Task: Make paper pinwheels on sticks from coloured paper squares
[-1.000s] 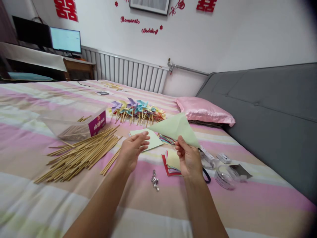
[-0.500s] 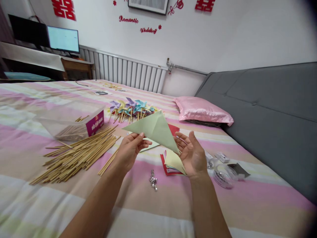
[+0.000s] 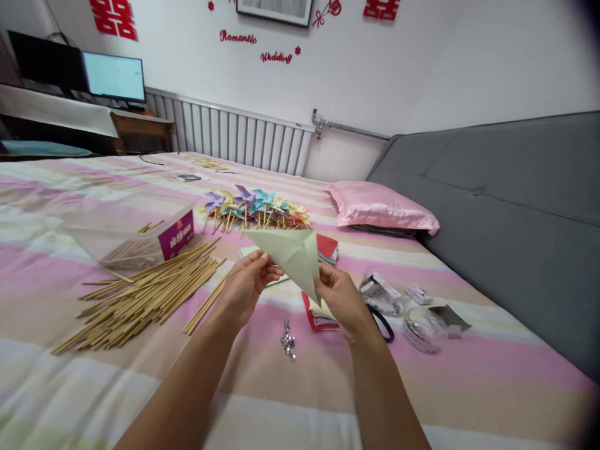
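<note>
A pale green paper triangle (image 3: pixel 293 252) is held up above the bed between both hands. My left hand (image 3: pixel 246 286) pinches its left edge and my right hand (image 3: pixel 341 299) grips its lower right corner. Under my right hand lies a small stack of coloured paper squares (image 3: pixel 317 317), red at the bottom. A little heap of silver pins (image 3: pixel 287 341) rests on the bedspread just in front of my hands.
A pile of wooden sticks (image 3: pixel 140 291) lies at the left beside a clear box (image 3: pixel 135 231). Finished pinwheels (image 3: pixel 255 208) sit behind the paper. Tape rolls (image 3: pixel 422 328) and a dark band (image 3: pixel 380 320) lie at right, a pink pillow (image 3: pixel 382 211) beyond.
My right hand first held the triangle alone, let go as the left hand took it, and now grips its lower corner again. The paper has turned and come nearer.
</note>
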`<state>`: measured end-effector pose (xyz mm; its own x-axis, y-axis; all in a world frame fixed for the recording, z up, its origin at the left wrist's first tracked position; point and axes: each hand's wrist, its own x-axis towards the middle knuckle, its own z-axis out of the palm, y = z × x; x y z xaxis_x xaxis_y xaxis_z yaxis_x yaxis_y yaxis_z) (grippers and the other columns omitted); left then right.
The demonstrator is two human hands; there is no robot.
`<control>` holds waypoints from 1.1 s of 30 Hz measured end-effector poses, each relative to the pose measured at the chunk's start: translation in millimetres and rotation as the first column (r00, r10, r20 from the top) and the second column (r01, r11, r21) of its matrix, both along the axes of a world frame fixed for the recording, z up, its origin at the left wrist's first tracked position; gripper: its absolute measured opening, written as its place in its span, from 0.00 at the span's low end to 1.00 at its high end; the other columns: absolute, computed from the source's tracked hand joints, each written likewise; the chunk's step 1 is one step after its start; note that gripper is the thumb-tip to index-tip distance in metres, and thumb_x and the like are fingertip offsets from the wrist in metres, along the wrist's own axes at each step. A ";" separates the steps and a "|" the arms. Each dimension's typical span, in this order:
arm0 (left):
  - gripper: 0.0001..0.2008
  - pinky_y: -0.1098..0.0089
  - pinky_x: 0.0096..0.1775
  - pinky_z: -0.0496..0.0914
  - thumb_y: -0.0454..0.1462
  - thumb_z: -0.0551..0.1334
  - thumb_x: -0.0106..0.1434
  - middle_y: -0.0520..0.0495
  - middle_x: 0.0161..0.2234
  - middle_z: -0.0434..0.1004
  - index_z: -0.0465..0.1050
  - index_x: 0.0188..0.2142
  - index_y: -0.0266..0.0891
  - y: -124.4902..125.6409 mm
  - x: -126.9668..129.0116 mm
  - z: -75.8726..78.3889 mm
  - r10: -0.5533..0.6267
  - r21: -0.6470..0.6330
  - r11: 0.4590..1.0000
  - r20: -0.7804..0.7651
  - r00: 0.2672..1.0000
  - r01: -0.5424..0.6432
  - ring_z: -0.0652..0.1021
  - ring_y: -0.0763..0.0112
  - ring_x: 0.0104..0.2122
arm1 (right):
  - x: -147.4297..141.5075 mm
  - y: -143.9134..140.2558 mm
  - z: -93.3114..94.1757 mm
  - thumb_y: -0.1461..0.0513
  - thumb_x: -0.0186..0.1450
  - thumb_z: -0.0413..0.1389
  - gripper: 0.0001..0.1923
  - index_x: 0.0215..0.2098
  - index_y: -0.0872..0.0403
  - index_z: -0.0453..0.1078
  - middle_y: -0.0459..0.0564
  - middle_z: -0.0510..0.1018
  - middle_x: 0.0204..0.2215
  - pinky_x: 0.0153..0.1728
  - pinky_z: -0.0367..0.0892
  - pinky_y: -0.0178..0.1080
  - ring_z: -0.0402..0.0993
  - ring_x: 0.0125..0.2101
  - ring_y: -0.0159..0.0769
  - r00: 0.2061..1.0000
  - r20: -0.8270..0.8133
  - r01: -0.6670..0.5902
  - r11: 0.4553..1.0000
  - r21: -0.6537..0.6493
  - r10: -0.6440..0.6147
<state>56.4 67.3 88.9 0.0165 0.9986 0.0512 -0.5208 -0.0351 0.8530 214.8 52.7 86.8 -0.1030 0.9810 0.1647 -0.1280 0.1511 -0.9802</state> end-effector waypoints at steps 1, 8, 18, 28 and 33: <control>0.04 0.78 0.29 0.68 0.33 0.60 0.58 0.47 0.25 0.75 0.72 0.31 0.33 -0.9 0.4 0.2 -0.018 0.006 1.000 0.012 1.000 0.018 0.75 0.77 0.24 | -2.0 0.4 -1.2 0.57 0.52 0.62 0.12 0.32 0.56 0.76 0.47 0.80 0.25 0.28 0.66 0.34 0.73 0.25 0.34 0.998 0.055 0.033 0.999 -0.005 -0.033; 0.23 0.70 0.35 0.69 0.42 0.69 0.48 0.41 0.41 0.75 0.73 0.43 0.37 -11.9 8.3 -1.6 -0.169 0.053 0.982 -0.194 0.966 0.182 0.77 0.64 0.36 | -10.2 0.2 -4.6 0.57 0.57 0.55 0.11 0.30 0.56 0.75 0.53 0.79 0.23 0.26 0.61 0.37 0.72 0.24 0.40 0.620 0.523 0.438 0.811 0.387 -0.585; 0.08 0.68 0.33 0.70 0.39 0.68 0.51 0.47 0.22 0.75 0.74 0.25 0.35 -17.6 31.8 -10.9 -0.046 -0.108 0.993 -0.065 0.997 0.039 0.75 0.68 0.27 | -14.2 -1.2 -6.9 0.58 0.57 0.57 0.10 0.35 0.53 0.71 0.52 0.80 0.30 0.33 0.67 0.37 0.75 0.29 0.38 0.806 0.243 0.471 0.833 0.290 -0.540; 0.07 0.71 0.33 0.73 0.35 0.66 0.53 0.44 0.30 0.80 0.76 0.32 0.33 -9.9 20.2 -9.0 -0.095 -0.184 0.978 0.045 0.994 0.101 0.78 0.70 0.29 | -2.4 12.2 -15.4 0.54 0.54 0.61 0.17 0.36 0.54 0.66 0.39 0.73 0.19 0.19 0.60 0.29 0.64 0.16 0.26 0.912 -0.156 0.375 0.925 -0.059 -0.379; 0.16 0.67 0.34 0.73 0.41 0.68 0.51 0.41 0.33 0.80 0.76 0.37 0.32 -7.3 16.6 -12.6 -0.022 -0.122 0.992 -0.077 0.997 0.013 0.78 0.65 0.31 | -3.5 10.1 -10.0 0.53 0.51 0.62 0.21 0.38 0.55 0.68 0.40 0.73 0.21 0.20 0.61 0.28 0.66 0.20 0.26 0.910 -0.098 0.397 0.915 -0.069 -0.402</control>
<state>73.1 59.9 76.3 0.0333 0.9968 -0.0729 -0.4520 0.0800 0.8884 211.3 62.8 76.9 0.3145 0.9433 0.1061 -0.1715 0.1664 -0.9710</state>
